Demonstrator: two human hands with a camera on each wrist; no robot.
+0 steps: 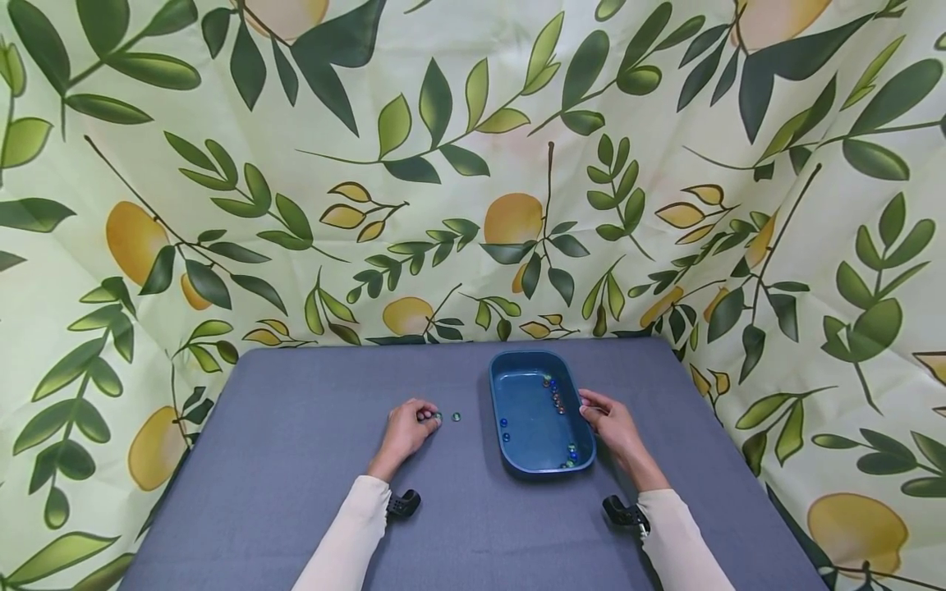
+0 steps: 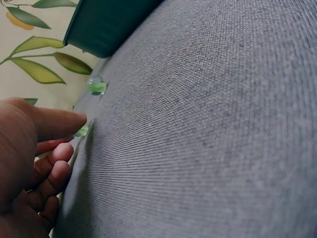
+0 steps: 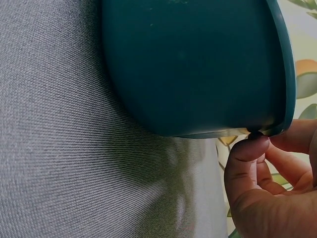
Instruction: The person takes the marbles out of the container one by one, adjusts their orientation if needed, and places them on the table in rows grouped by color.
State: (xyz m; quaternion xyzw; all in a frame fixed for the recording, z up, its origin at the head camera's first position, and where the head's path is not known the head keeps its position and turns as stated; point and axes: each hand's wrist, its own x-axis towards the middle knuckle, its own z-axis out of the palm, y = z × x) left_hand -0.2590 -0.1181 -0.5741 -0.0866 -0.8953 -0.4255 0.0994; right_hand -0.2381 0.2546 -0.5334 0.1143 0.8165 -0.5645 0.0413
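Blue tray point(image 1: 534, 423) gripped by right hand point(image 1: 611, 423), marbles point(image 1: 572, 453) inside; green marble point(image 1: 438, 419) pinched in left hand point(image 1: 410, 427), second green marble point(image 1: 456, 417) nearby

Both hands point(image 1: 409, 427) point(image 1: 613, 425) — well apart, fingers point(image 2: 57, 176) curled

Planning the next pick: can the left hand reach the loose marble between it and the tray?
Likely yes: the loose marble lies just beyond the left hand on open cloth, though another marble sits at its fingertips.

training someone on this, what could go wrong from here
The loose green marble sits on grey cloth, so a nudge from the left hand might roll it away. The pinched marble could slip. If the right hand tugs the blue tray, its marbles may roll.
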